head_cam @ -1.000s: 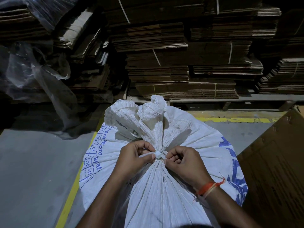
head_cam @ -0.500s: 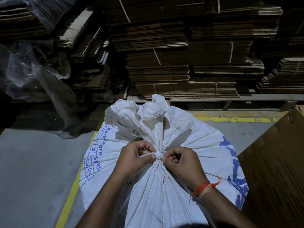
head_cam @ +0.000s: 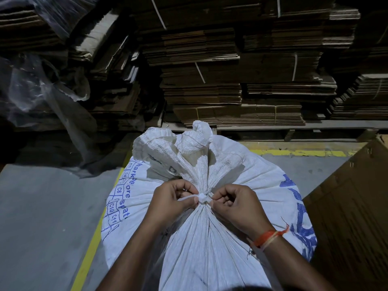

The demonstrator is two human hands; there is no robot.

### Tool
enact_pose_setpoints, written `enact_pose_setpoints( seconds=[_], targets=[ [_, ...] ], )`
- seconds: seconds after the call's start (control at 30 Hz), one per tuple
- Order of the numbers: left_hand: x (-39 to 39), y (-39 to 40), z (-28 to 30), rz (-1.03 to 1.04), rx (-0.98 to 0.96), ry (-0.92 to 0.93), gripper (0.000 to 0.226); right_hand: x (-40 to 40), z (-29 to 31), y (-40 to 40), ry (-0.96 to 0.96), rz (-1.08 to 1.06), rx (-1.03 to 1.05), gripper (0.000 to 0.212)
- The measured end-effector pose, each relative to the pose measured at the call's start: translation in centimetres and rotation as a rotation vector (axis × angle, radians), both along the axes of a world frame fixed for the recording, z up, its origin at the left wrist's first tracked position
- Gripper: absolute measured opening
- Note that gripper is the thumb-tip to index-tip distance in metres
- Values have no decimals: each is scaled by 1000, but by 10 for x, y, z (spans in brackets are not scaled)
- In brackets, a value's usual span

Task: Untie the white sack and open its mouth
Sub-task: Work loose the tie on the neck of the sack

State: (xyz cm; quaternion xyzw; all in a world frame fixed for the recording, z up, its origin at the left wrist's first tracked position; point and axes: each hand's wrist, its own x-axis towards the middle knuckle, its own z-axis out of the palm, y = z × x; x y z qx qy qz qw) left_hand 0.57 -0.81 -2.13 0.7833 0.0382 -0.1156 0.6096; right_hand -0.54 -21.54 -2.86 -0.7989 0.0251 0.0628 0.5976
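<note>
Your white woven sack (head_cam: 210,238) stands on the grey concrete floor (head_cam: 46,217) right before you, its gathered neck cinched by a white string knot (head_cam: 203,198). Your left hand (head_cam: 171,201) sits left of the knot, your right hand (head_cam: 239,206) right of it. Stacked flat brown cardboard (head_cam: 231,80) lies behind the sack, clear plastic sheeting (head_cam: 42,91) at far left, a brown cardboard box (head_cam: 346,217) beside the sack at right.

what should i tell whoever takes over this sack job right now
Left hand: pinching the loose tail of the white tie beside its knot.
Right hand: fingertips pinching at the knot from the other side.
White sack: upright on the floor by the yellow line, neck bunched, gathered top standing above the tie.
Done: both hands are on the knot.
Left: knot is tight; work it loose, pull the tie off, spread the mouth open.
</note>
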Motion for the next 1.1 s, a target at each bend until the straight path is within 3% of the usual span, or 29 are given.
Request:
enact_pose_setpoints(
  seconds=[0.3,1.1],
  targets=[
    [-1,0,2,0,29,-6,15,-2,-1,3,-38,40,-75,7],
    [-1,-1,3,9,19,7,15,-3,1,4,-24,38,-22,8]
  ],
)
